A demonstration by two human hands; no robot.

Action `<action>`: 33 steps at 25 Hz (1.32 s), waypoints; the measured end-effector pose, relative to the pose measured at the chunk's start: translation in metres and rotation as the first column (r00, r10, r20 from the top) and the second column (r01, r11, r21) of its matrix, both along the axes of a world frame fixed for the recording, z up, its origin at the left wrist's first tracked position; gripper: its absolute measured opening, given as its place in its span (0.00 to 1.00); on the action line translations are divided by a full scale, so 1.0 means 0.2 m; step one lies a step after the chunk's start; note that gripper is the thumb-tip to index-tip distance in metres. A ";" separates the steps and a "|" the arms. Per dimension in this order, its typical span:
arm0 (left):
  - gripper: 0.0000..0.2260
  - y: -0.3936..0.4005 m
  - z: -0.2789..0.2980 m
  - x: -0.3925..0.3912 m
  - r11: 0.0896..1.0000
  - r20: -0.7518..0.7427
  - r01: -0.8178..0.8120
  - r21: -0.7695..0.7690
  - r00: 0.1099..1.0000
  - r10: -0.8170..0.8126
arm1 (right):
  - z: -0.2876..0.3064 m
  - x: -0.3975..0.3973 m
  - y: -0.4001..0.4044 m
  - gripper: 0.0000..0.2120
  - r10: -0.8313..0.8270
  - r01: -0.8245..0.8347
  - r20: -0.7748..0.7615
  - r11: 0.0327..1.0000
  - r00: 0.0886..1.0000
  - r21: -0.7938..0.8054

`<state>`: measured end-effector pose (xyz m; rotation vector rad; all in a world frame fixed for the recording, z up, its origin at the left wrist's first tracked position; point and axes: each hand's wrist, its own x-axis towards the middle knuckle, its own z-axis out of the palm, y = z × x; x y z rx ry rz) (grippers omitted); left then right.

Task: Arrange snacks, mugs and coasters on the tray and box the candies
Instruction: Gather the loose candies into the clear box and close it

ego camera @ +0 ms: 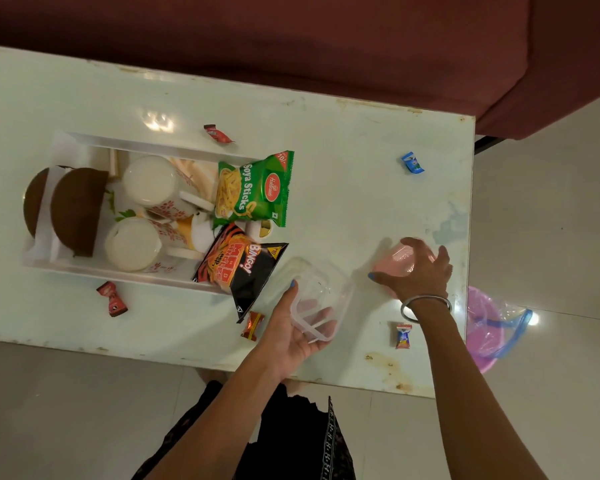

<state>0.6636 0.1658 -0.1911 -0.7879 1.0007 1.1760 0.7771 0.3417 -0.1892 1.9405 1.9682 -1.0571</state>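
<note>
My left hand (291,327) grips a clear plastic box (321,299) at the table's front, tilted with its opening towards me. My right hand (418,275) covers the pink lid (400,259), pressing it against the table. The white tray (146,147) on the left holds two white mugs (149,183), two brown coasters (77,211), a green Soya Sticks packet (253,188) and a black Bingo packet (243,271). Wrapped candies lie loose on the table: red ones (218,134) (112,299) (253,326), a blue one (413,162) and a white-blue one (403,336).
The pale table (343,168) has a dark red sofa (326,36) behind it. A pink bin with a plastic liner (489,327) stands on the floor beyond the table's right edge. My dark patterned clothing (291,438) shows below the front edge.
</note>
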 end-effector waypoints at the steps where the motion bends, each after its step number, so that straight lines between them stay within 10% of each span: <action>1: 0.28 0.00 -0.01 0.00 1.000 -0.005 -0.008 0.000 1.000 0.008 | 0.00 0.01 -0.01 0.36 -0.003 0.003 -0.007 1.000 1.000 0.013; 7: 0.25 0.07 -0.02 -0.02 1.000 -0.055 -0.009 0.009 0.998 0.010 | 0.09 -0.11 -0.22 0.19 -0.231 0.136 -0.210 0.911 0.950 -0.389; 23: 0.06 -0.16 0.04 0.01 0.956 -0.319 0.153 -0.250 0.919 -0.230 | 0.03 0.03 -0.23 0.09 -0.241 0.280 -0.245 0.950 0.939 0.138; 27: 0.06 -0.27 0.05 0.00 0.861 -0.698 0.052 -0.506 0.562 -0.444 | -0.04 0.25 -0.34 0.15 -0.434 0.428 0.003 0.889 0.901 0.161; 33: 0.23 -0.34 -0.08 -0.02 0.616 -0.640 0.239 -0.750 -0.029 -0.768 | -0.13 0.19 -0.57 0.24 -0.349 0.339 0.033 0.925 0.936 0.170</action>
